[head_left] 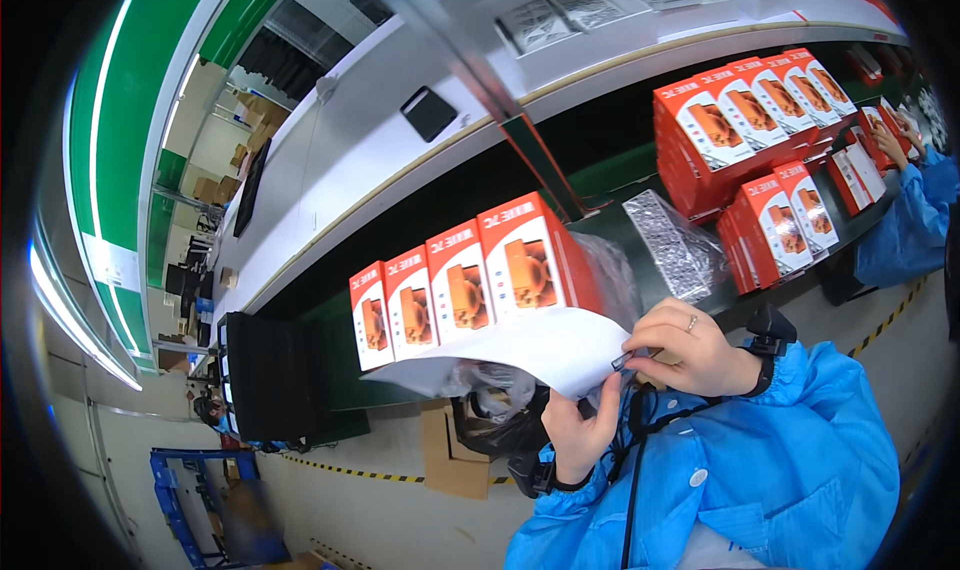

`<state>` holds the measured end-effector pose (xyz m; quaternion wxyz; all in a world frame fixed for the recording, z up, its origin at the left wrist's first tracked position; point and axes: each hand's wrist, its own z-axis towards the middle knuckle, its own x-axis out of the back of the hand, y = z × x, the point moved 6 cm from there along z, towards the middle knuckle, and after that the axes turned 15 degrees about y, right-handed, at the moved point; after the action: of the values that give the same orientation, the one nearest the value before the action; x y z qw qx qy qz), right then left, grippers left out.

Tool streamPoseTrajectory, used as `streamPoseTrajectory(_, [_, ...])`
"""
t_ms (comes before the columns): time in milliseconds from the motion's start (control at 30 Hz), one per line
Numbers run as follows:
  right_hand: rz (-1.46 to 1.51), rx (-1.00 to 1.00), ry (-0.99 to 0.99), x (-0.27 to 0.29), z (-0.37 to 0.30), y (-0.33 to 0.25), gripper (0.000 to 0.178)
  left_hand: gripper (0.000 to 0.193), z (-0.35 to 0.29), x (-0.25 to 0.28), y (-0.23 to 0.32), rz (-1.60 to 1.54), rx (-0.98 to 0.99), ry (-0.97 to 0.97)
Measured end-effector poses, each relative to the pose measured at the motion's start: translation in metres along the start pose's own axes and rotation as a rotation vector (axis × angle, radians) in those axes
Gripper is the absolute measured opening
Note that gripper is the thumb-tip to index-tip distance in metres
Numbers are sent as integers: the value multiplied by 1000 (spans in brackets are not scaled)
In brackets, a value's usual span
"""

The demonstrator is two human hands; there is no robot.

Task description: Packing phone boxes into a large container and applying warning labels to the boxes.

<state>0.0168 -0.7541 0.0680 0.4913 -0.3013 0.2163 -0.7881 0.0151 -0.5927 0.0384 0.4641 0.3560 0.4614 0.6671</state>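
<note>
A curved white sheet (pixel 560 342) spreads in front of me, across the lower fronts of several red-and-white boxes (pixel 463 282). My left hand (pixel 580 435) is closed on the sheet's near edge, its thumb raised beside it. At the sheet's right corner my right hand (pixel 690 350) pinches a small dark piece (pixel 621 361) between thumb and fingers. Whether this piece is fixed to the sheet, I cannot tell. The boxes stand upright in a row on the green conveyor just beyond the sheet, each with a picture on its front.
Clear plastic wrap (pixel 608 270) and a silvery wrapped pack (pixel 668 245) lie right of the row. More red boxes (pixel 745 120) are stacked farther right, near a co-worker's blue sleeve (pixel 905 220). A metal post (pixel 460 50) rises by the white shelf (pixel 350 140). Below stands a cardboard box (pixel 450 460).
</note>
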Motion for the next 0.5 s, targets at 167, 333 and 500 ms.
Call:
streamPoseTrajectory(167, [40, -17, -57, -60, 23, -5, 26, 36, 38, 46, -22, 99, -177, -171])
streamPoseTrajectory(333, [18, -81, -161, -115, 30, 4, 18, 28, 71, 73, -26, 265, -239, -148])
streamPoseTrajectory(500, [-4, -207, -237, -146, 31, 14, 14, 20, 83, 82, -34, 410, -244, -80])
